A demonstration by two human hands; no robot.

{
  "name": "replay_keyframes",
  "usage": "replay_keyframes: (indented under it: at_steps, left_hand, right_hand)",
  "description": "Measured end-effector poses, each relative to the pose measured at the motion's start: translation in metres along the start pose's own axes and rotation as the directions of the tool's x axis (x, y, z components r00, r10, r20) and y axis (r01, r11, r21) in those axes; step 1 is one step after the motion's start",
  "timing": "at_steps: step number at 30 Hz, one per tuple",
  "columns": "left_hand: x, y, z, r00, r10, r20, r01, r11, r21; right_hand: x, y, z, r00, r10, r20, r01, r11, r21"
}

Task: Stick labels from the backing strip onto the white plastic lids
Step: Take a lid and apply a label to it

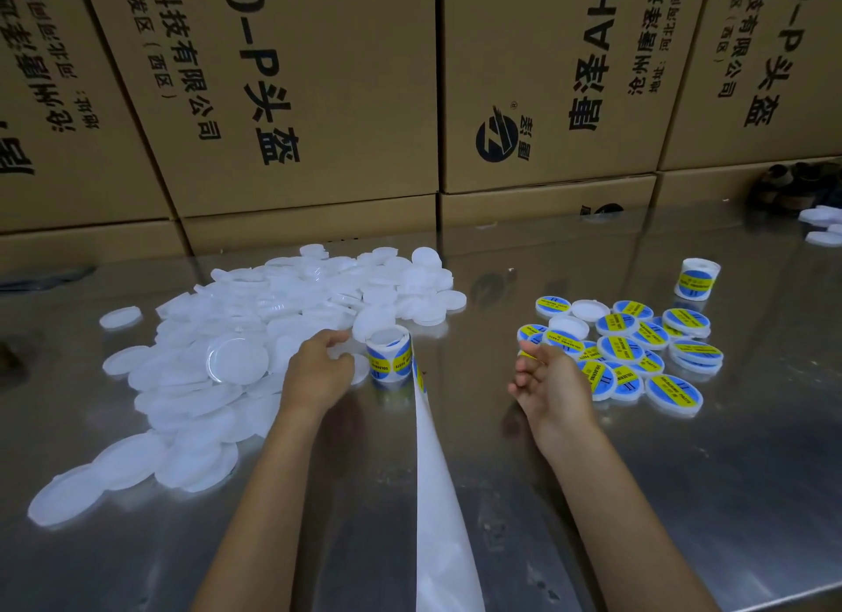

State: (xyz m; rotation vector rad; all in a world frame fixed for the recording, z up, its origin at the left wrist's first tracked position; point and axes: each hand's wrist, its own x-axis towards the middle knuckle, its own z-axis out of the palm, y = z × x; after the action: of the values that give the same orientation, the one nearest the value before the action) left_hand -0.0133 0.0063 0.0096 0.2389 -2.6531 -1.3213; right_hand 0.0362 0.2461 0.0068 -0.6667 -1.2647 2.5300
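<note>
Fingers of the left hand (319,370) curl onto a white lid (360,369) beside the label roll (389,355); the right hand (549,381) pinches a labelled lid (528,355). Snagging the trailing backing strip (437,497) could topple the roll. The steel surface (683,497) offers room between plain lids (273,320) and labelled lids (638,352).

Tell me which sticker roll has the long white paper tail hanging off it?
The label roll beside the left hand: its backing strip trails toward the camera. The far-right roll has none.
</note>
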Motion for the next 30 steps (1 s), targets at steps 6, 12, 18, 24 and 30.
replay_keyframes:
  at_steps: [6,12,18,24,30]
  left_hand:
    - [-0.001,-0.007,0.005,0.995,0.003,0.097,-0.024,0.977,0.211]
    - [0.002,-0.005,-0.003,0.995,-0.053,0.081,0.04,0.988,0.15]
    - [-0.001,0.0,-0.007,0.997,-0.081,-0.01,0.076,0.971,-0.227]
    - [-0.014,0.026,-0.017,0.986,0.122,0.11,-0.014,0.727,-0.686]
    - [-0.041,0.05,0.003,0.858,0.437,0.269,-0.2,0.768,-0.608]
  right_hand:
    - [-0.01,0.013,0.009,0.973,-0.176,0.148,0.217,0.917,-0.335]
    - [-0.02,0.031,0.021,0.88,-0.307,0.363,0.463,0.724,-0.511]
    - [-0.017,0.034,0.02,0.871,-0.316,0.376,0.48,0.712,-0.513]
    - [-0.023,0.027,0.024,0.911,-0.121,0.393,0.299,0.851,-0.431]
    - [-0.034,0.015,0.026,0.831,0.084,0.55,0.068,0.966,-0.25]
